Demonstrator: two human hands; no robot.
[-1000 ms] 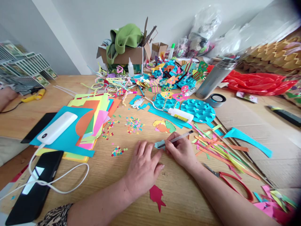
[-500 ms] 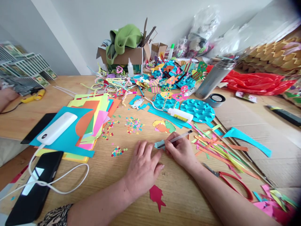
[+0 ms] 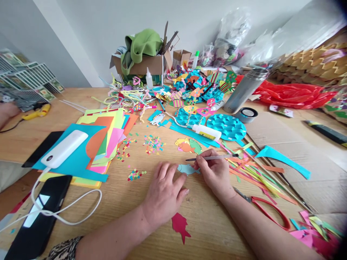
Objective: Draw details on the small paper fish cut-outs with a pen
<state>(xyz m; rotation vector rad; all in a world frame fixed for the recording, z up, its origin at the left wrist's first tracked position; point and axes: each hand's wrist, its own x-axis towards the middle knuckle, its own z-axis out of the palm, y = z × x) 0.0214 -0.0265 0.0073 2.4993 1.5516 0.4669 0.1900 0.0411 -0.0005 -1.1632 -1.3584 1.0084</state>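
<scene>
My left hand [image 3: 164,193] lies flat on the wooden table [image 3: 121,195], fingers spread, its fingertips by the left end of a small light-blue paper fish [image 3: 187,168]. My right hand [image 3: 214,173] pinches a thin grey pen [image 3: 214,157], held nearly level above the fish with its tip pointing left. A dark pink paper fish [image 3: 180,225] lies near my left wrist. Three small paper fish, yellow, orange and green [image 3: 188,145], sit just beyond the pen.
Stacked coloured paper [image 3: 105,141] with a white power bank [image 3: 64,148] and a phone [image 3: 38,213] lie left. Glue bottle [image 3: 207,132], teal embossed discs [image 3: 226,126], paper strips [image 3: 252,169], red scissors [image 3: 268,211] and confetti [image 3: 153,143] surround. Another person's hand [image 3: 7,112] is far left.
My right hand lifted the pen off the blue fish and swung it level, tip pointing left. The whole fish now shows. My left hand stayed put.
</scene>
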